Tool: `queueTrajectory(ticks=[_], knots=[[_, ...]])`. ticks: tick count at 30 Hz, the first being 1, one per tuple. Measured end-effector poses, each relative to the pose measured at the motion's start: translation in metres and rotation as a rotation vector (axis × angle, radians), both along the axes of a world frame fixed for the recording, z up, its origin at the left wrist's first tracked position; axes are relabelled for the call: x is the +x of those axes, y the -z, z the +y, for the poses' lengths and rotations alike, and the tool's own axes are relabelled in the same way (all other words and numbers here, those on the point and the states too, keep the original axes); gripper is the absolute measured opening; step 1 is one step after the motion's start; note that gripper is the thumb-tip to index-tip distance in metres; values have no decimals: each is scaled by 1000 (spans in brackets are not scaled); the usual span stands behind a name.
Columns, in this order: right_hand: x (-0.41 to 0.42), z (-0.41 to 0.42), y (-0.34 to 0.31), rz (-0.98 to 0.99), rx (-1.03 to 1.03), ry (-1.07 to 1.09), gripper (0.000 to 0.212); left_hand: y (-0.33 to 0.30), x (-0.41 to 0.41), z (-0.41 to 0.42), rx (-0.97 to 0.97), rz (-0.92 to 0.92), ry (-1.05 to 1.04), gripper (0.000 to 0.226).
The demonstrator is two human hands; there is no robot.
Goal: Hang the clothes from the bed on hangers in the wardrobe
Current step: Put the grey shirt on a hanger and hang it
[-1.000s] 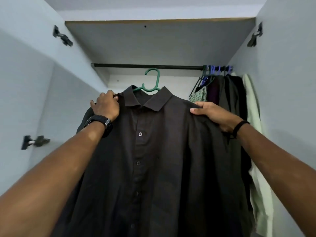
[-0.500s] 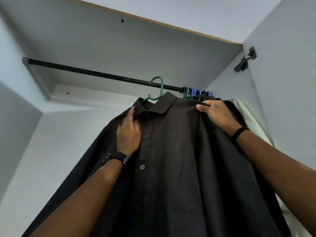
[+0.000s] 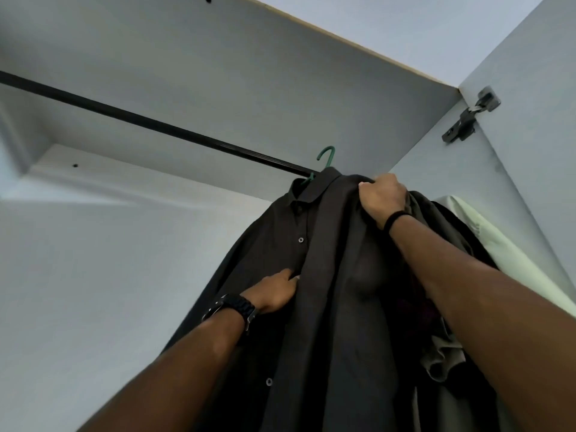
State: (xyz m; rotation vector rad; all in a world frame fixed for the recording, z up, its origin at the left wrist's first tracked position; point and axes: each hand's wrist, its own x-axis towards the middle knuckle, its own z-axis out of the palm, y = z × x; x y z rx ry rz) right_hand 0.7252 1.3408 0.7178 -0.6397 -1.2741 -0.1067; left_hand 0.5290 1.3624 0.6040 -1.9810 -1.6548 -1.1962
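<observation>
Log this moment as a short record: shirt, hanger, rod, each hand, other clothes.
shirt: dark button-up, on the hanger, collar up near the rod
hanger: green, hook at the rod; whether it is seated cannot be told
rod: black, bare along its left stretch
left hand: on the shirt front at the button placket, fingers partly hidden
right hand: grips the shirt's shoulder
other clothes: dark garments and a pale green one, right of the shirt

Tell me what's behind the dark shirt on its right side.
Behind the dark shirt, other dark garments and a pale green one hang. Their hangers and that stretch of the rail are hidden by the shirt and the right hand.
</observation>
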Motion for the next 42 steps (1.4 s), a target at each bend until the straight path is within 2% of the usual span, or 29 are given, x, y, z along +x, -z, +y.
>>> queueTrajectory(ticks=[6, 11, 16, 20, 22, 25, 27, 28, 30, 32, 33, 34, 35, 37, 38, 39, 40, 42], knots=[[-22, 34, -23, 52, -15, 16, 31, -17, 13, 21, 4, -166, 193, 57], [-40, 51, -35, 22, 38, 63, 27, -15, 19, 28, 44, -145, 347, 42], [-48, 55, -47, -145, 49, 180, 27, -10, 14, 39, 121, -155, 401, 48], [-43, 52, -48, -271, 40, 259, 30, 2, 6, 48, 34, -271, 343, 65], [-38, 54, -34, -295, 7, 224, 42, 18, 0, 53, -36, -318, 315, 81], [-29, 56, 10, -306, -52, 30, 82, 59, -9, 61, -61, -312, 435, 109], [-25, 54, 48, -345, -130, -58, 101, 89, -14, 66, -57, -271, 414, 117], [-24, 55, 68, -374, -174, -57, 102, 105, -15, 67, -51, -260, 375, 118], [-24, 55, 106, -415, -249, -3, 85, 136, -8, 61, -44, -248, 311, 105], [-25, 54, 132, -430, -272, 22, 60, 154, 2, 52, 32, -281, 334, 73], [-26, 50, 137, -417, -274, -48, 51, 157, 5, 45, 78, -334, 367, 54], [-25, 43, 138, -375, -287, -203, 44, 158, 7, 35, 117, -409, 415, 39], [-22, 33, 137, -300, -319, -449, 38, 159, 6, 23, 158, -489, 475, 29], [-13, 16, 129, -103, -422, -945, 26, 159, 2, -1, 321, -630, 534, 21], [-8, 11, 128, -51, -460, -1014, 24, 161, 0, -11, 433, -656, 485, 17], [-2, 8, 130, -47, -455, -936, 21, 164, -3, -18, 533, -642, 376, 18], [2, 5, 133, -93, -437, -715, 23, 167, -4, -25, 587, -573, 213, 22], [4, 10, 154, -284, -372, -171, 48, 177, -1, -29, 479, -359, -113, 41]])
